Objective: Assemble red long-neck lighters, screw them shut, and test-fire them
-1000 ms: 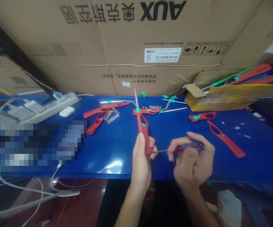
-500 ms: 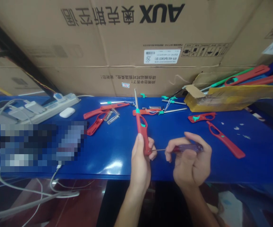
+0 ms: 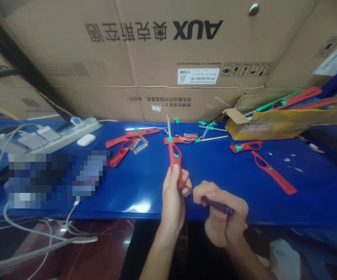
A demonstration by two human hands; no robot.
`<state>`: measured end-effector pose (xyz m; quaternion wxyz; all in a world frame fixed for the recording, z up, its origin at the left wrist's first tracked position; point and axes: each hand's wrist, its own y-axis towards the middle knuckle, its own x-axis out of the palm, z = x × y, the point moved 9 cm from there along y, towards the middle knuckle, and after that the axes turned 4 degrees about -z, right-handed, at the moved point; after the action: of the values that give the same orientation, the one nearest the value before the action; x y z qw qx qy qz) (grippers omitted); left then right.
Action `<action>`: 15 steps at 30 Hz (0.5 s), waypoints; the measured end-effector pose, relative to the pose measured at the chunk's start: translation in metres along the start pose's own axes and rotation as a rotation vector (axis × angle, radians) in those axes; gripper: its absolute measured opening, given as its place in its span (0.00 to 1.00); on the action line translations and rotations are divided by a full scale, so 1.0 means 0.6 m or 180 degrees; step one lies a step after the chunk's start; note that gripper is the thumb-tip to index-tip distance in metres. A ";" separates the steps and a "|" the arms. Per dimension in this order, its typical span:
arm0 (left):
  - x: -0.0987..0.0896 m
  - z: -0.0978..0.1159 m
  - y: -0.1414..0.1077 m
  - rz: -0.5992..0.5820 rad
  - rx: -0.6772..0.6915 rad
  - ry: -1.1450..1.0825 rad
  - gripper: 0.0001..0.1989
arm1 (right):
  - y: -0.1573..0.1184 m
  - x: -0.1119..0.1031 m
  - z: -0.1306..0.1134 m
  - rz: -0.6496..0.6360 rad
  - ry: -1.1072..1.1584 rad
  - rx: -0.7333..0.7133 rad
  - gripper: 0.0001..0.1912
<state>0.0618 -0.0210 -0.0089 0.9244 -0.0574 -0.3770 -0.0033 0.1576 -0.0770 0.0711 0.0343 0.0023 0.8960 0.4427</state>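
Observation:
My left hand (image 3: 174, 190) is wrapped round the lower handle of a red long-necked lighter (image 3: 175, 155), whose metal tube points away from me and whose trigger is green. My right hand (image 3: 222, 208) is closed on a screwdriver (image 3: 220, 205) with a dark purple handle. Its thin shaft reaches left to the lower end of the lighter's handle; whether the tip sits in a screw is too small to tell. Beyond the hands lie red casing halves (image 3: 129, 136) and clear fuel tanks (image 3: 140, 146). Another red casing half (image 3: 275, 173) rests to the right.
A yellow-taped box (image 3: 273, 126) holding several lighters stands at the back right. Metal tubes with wires (image 3: 213, 139) lie behind the lighter. On the left are a power strip (image 3: 66, 136), a white earphone case (image 3: 86, 140) and cables. A large carton (image 3: 153, 58) walls off the back.
My right hand has turned and moved down and left, closer to the lighter. The screwdriver handle now slants down to the right. My left hand keeps its grip; the view has shifted slightly.

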 end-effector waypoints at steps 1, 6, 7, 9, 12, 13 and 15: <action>0.001 0.002 0.000 -0.0010 0.0045 -0.0016 0.18 | -0.002 -0.001 -0.001 0.0046 0.0106 -0.0108 0.09; 0.004 -0.001 -0.003 -0.0096 0.0077 0.0197 0.17 | -0.013 -0.013 0.010 0.0435 0.0493 -0.0261 0.11; 0.004 -0.003 -0.003 -0.0104 0.0065 0.0309 0.17 | -0.013 -0.011 0.012 0.0402 0.0463 -0.0238 0.11; 0.004 -0.005 -0.002 -0.0110 0.0055 0.0468 0.16 | -0.014 -0.006 0.010 0.0350 0.0377 -0.0263 0.11; 0.004 -0.005 0.000 -0.0101 0.0068 0.0332 0.18 | -0.015 -0.016 0.006 0.0601 0.0367 -0.0318 0.11; 0.005 -0.004 0.001 -0.0105 0.0065 0.0252 0.19 | -0.017 -0.023 0.007 0.0754 0.0379 -0.0288 0.11; 0.007 -0.004 0.002 -0.0136 0.0035 0.0205 0.20 | -0.020 -0.033 0.010 0.0976 0.0334 -0.0238 0.11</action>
<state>0.0664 -0.0201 -0.0081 0.9361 -0.0440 -0.3482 -0.0227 0.1781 -0.0803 0.0592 -0.0803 0.1146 0.8686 0.4753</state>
